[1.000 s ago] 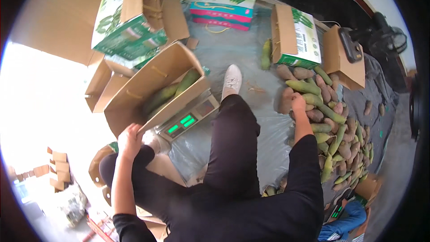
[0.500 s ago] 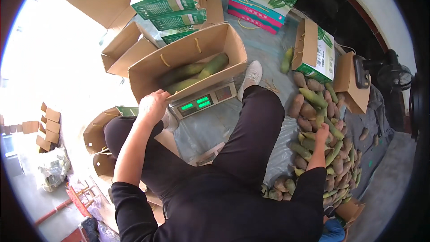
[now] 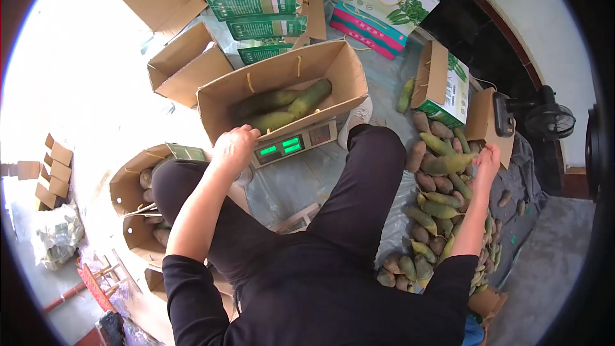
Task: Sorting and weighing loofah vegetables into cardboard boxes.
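Observation:
I sit on the floor with an open cardboard box [image 3: 333, 64] on a digital scale [image 3: 291, 144] in front of me. A few long green fruits [image 3: 288, 106] lie inside the box. My left hand [image 3: 234, 147] grips the box's near wall, just left of the scale's lit green display. My right hand [image 3: 487, 159] reaches out over a pile of green and brown fruits [image 3: 435, 208] on my right. Its fingers curl at the end of a yellow-green fruit [image 3: 448, 163]; whether they hold it is unclear.
Green-printed cartons [image 3: 256, 0] and a pink-edged stack [image 3: 378, 6] stand behind the scale. An empty open box [image 3: 182, 67] sits at the left. Low boxes holding fruit [image 3: 131, 186] are by my left knee. A small carton [image 3: 445, 83] and a black fan [image 3: 544, 118] stand at the right.
My left hand has stayed on the box's near wall. My right hand has slid over the pile to its outer side. My head has turned, shifting the whole view.

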Motion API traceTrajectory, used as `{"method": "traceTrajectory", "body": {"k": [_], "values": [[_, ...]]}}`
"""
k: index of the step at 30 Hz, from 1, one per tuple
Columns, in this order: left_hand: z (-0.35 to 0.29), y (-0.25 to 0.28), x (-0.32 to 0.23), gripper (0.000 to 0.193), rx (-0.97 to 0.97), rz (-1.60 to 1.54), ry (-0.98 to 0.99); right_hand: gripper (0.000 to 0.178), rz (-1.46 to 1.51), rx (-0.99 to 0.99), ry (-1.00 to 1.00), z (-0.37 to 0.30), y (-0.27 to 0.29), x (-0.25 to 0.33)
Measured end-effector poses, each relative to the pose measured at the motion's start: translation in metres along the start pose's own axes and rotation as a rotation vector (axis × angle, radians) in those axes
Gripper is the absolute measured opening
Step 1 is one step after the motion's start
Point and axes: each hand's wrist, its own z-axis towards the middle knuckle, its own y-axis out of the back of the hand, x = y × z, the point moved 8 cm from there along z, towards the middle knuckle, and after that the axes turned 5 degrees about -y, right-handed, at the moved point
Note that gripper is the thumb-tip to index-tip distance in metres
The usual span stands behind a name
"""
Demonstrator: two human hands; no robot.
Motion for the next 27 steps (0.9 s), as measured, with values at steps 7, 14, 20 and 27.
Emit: {"method": "traceTrajectory", "body": {"k": [7, 14, 20, 27], "values": [[0.0, 0.0, 0.001, 0.009, -0.003, -0.007, -0.01, 0.015, 0.239, 0.22, 0.34, -0.048, -0.081, 0.182], [0.0, 0.005, 0.0, 0.011, 0.017, -0.03, 0.025, 0.017, 0.598, 0.526, 0.48, -0.054, -0.161, 0.297], [0.003, 0.006, -0.005, 0.01, 0.012, -0.011, 0.0, 0.021, 0.651, 0.592, 0.3, -0.06, -0.247, 0.264], [0.002, 0.004, 0.002, 0.016, -0.025, 0.016, 0.014, 0.017, 0.246, 0.589, 0.556, -0.117, -0.338, 0.23]]}}
